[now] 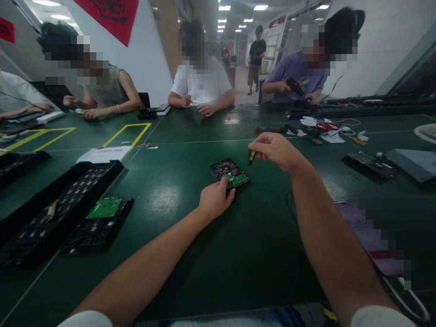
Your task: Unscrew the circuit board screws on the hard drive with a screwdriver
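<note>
A hard drive (223,166) lies on the green table with its green circuit board (240,179) facing up. My left hand (217,198) grips its near edge, thumb on top of the board and fingers along the side. In my right hand (272,150) is a small screwdriver (251,157) with a yellow and black handle, pinched between thumb and fingers. Its thin shaft points down at the drive's right corner; whether the tip touches the drive I cannot tell.
At left stand a long black tray (68,195) and more hard drives (102,222). A drive (369,164), a grey box (413,163) and a pinkish sheet (364,231) lie at right. Tools and scraps (327,127) are at the back right. Several people sit opposite; one holds a power screwdriver (294,86).
</note>
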Tool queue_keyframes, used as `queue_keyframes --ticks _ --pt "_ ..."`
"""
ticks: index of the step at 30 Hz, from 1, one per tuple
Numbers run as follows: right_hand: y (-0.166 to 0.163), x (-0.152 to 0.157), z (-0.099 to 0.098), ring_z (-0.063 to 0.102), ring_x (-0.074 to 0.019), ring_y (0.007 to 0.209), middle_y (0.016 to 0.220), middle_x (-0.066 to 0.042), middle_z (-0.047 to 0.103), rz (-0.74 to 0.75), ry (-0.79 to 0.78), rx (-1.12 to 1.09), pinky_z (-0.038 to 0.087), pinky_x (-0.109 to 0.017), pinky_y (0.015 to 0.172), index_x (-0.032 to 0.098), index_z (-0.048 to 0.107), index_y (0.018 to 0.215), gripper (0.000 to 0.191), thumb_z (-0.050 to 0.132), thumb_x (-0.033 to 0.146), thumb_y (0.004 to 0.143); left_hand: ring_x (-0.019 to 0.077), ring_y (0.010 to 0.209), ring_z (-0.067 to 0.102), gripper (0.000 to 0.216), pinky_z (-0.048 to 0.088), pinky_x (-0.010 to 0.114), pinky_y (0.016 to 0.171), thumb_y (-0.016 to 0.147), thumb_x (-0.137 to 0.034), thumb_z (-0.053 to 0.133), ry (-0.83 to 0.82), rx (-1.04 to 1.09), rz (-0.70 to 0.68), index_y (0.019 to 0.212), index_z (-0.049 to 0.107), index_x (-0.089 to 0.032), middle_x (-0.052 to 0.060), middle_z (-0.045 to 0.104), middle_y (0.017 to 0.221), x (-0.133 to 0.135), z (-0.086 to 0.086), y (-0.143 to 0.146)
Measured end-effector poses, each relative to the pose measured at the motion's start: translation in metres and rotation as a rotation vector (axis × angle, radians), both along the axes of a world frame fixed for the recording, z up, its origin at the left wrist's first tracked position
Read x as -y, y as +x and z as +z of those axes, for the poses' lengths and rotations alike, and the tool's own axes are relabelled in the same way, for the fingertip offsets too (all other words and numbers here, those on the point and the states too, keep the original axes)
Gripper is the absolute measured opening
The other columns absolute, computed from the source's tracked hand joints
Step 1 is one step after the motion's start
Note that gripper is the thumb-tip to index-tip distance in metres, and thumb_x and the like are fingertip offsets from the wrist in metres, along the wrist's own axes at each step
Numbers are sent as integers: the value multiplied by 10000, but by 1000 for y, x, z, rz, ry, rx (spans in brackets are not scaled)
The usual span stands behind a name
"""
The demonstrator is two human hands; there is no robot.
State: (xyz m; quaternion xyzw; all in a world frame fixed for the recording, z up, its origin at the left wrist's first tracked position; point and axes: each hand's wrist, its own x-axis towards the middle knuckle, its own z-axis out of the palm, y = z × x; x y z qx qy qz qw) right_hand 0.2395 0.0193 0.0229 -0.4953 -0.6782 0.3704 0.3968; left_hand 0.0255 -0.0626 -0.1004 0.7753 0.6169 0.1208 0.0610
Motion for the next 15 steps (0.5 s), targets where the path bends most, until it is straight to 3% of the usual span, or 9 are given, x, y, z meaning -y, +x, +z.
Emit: queue_keyframes --ticks 7,12,15 --pt "-2 -2 -4 540 -76 531 903 -55 756 114 -8 -69 359 -206 425 176 717 917 106 697 275 950 259 909 743 432 496 332 697 1040 -505 441 14 4 -8 1353 512 -216 81 766 1076 1 2 0" --pt "-3 -2 -5 624 -119 611 811 -54 714 171 -91 -151 486 -221 510 169 727 969 146 648 289 995 259 903 743 425 505 339 703 1037 -504 443 6 -6 4 1341 526 -218 81 766 1071 1 1 0" --pt "-3 0 -3 597 -113 596 769 -30 684 161 -66 -136 443 -212 481 178 726 986 116 691 288 971 262 906 742 437 510 345 715 1038 -508 439 7 -3 1 1364 517 -226 82 765 1076 0 1 0"
